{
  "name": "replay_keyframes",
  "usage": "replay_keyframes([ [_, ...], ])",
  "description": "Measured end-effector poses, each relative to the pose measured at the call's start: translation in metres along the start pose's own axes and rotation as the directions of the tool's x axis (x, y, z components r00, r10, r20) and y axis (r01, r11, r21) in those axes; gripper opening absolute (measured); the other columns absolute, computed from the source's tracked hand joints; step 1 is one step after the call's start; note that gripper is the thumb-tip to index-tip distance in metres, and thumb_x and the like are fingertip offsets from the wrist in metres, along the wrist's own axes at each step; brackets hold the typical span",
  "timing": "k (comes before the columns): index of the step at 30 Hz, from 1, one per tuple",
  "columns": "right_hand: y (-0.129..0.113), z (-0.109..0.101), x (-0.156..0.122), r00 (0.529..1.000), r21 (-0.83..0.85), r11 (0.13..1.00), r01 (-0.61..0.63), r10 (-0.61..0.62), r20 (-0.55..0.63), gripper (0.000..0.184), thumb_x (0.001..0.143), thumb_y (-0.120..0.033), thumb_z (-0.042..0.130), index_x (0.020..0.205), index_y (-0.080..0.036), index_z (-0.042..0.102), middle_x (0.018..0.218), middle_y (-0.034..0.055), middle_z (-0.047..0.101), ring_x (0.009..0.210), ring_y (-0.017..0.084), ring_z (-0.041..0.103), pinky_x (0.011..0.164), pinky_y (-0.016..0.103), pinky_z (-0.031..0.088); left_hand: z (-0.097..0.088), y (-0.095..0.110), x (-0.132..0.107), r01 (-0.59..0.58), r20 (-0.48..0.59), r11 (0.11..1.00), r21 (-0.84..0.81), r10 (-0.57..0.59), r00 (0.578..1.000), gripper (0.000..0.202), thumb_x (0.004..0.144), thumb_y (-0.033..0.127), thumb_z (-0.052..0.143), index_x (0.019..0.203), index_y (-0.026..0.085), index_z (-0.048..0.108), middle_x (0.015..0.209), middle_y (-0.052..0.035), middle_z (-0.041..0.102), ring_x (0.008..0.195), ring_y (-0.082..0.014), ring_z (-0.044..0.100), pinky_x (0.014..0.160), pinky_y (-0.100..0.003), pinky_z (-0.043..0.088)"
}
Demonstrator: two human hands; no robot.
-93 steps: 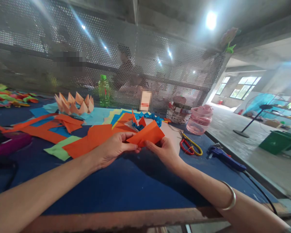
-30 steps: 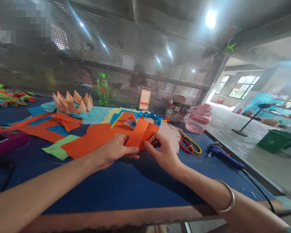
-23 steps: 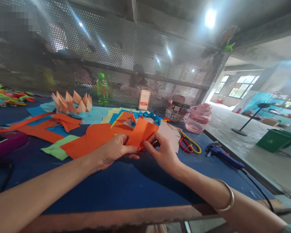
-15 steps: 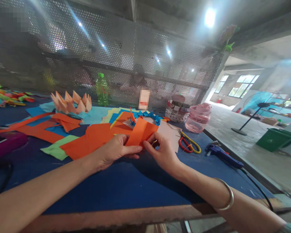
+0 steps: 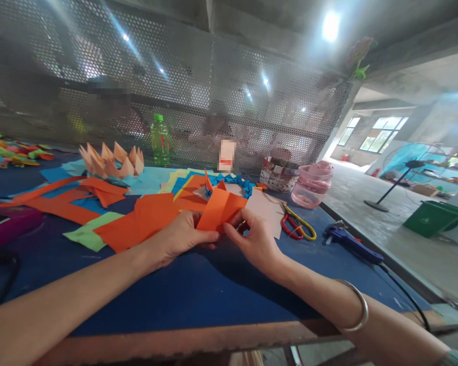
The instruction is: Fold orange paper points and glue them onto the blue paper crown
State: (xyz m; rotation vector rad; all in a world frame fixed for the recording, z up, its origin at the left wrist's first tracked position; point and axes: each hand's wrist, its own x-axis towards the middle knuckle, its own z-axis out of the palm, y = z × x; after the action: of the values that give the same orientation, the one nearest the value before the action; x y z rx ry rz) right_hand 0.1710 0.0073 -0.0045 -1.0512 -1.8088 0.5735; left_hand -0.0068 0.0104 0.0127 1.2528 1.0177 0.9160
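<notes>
Both of my hands hold one folded piece of orange paper [image 5: 221,208] just above the blue table [image 5: 198,290]. My left hand [image 5: 179,236] pinches its lower left corner with thumb and fingers closed. My right hand [image 5: 254,241] pinches its lower right edge, thumb on the front. A silver bangle [image 5: 361,305] sits on my right wrist. Behind the paper lies a ring of blue and orange folded pieces [image 5: 229,184].
Orange, green and blue paper sheets [image 5: 137,221] lie left of my hands. A peach paper crown [image 5: 112,160] and green bottle [image 5: 160,140] stand at the back. Scissors [image 5: 297,226], a blue glue gun [image 5: 351,244], a pink jar [image 5: 313,185] and a basket [image 5: 280,175] sit to the right.
The orange paper went from a wide flat shape to a narrower folded one. My hands have closed in on it and moved slightly down and left.
</notes>
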Motion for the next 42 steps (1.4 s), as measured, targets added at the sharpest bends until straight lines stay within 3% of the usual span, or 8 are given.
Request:
replay_keyframes([
  [6, 0.0017, -0.0002, 0.0004, 1.000, -0.019, 1.000, 0.016, -0.016, -0.013, 0.016, 0.081, -0.026, 0.062, 0.069, -0.020, 0.054, 0.067, -0.0020, 0.061, 0.059, 0.012, 0.055, 0.055, 0.024, 0.042, 0.0029, 0.0058, -0.0026, 0.018, -0.028, 1.000, 0.020, -0.017, 0.999, 0.028, 0.049, 0.020, 0.086, 0.075, 0.015, 0.076, 0.073, -0.0017, 0.075, 0.067, -0.0147, 0.066, 0.062, -0.024, 0.055],
  [14, 0.0012, -0.0013, -0.0011, 1.000, -0.037, 0.999, 0.002, -0.002, 0.005, 0.016, 0.085, -0.027, 0.060, 0.072, -0.020, 0.054, 0.070, -0.0012, 0.063, 0.059, 0.012, 0.056, 0.056, 0.025, 0.042, 0.0031, 0.0068, -0.0044, 0.022, 0.000, 0.999, 0.027, -0.022, 1.000, 0.030, 0.053, 0.024, 0.087, 0.079, 0.016, 0.076, 0.081, -0.0048, 0.077, 0.080, -0.0218, 0.071, 0.066, -0.028, 0.055],
  [31, -0.0021, -0.0013, -0.0002, 1.000, -0.067, 0.997, 0.024, -0.025, -0.010, 0.017, 0.084, -0.028, 0.062, 0.071, -0.020, 0.054, 0.069, -0.0013, 0.062, 0.059, 0.012, 0.054, 0.055, 0.024, 0.043, 0.0035, 0.0033, -0.0037, 0.012, -0.037, 0.999, 0.030, -0.011, 0.999, 0.030, 0.054, 0.027, 0.086, 0.078, 0.015, 0.075, 0.076, -0.0037, 0.076, 0.073, -0.0190, 0.071, 0.064, -0.026, 0.056],
  [34, -0.0002, -0.0010, 0.0006, 1.000, -0.033, 0.999, 0.015, -0.016, -0.022, 0.014, 0.081, -0.029, 0.065, 0.081, -0.021, 0.053, 0.075, -0.0020, 0.061, 0.061, 0.012, 0.056, 0.057, 0.025, 0.044, 0.0030, 0.0037, -0.0040, 0.000, -0.031, 0.999, 0.036, 0.001, 1.000, 0.031, 0.054, 0.027, 0.086, 0.079, 0.014, 0.075, 0.078, -0.0043, 0.077, 0.073, -0.0195, 0.071, 0.064, -0.027, 0.056],
  [36, 0.0016, -0.0002, 0.0011, 0.999, 0.019, 1.000, -0.023, 0.023, -0.022, 0.022, 0.080, -0.031, 0.067, 0.091, -0.022, 0.050, 0.074, -0.0034, 0.061, 0.059, 0.012, 0.056, 0.057, 0.025, 0.045, 0.0024, 0.0045, -0.0039, 0.004, -0.022, 0.999, 0.033, -0.003, 1.000, 0.033, 0.055, 0.028, 0.087, 0.082, 0.014, 0.075, 0.079, -0.0050, 0.077, 0.075, -0.0202, 0.072, 0.065, -0.027, 0.056],
  [42, 0.0030, 0.0020, 0.0009, 0.992, 0.212, 0.970, -0.122, 0.110, 0.065, 0.032, 0.081, -0.031, 0.065, 0.103, -0.024, 0.042, 0.067, -0.0056, 0.063, 0.058, 0.015, 0.064, 0.055, 0.026, 0.046, 0.0013, 0.0054, -0.0022, -0.014, -0.025, 0.999, 0.039, 0.015, 1.000, 0.039, 0.054, 0.030, 0.088, 0.086, 0.013, 0.073, 0.081, -0.0068, 0.077, 0.076, -0.0227, 0.072, 0.066, -0.030, 0.056],
])
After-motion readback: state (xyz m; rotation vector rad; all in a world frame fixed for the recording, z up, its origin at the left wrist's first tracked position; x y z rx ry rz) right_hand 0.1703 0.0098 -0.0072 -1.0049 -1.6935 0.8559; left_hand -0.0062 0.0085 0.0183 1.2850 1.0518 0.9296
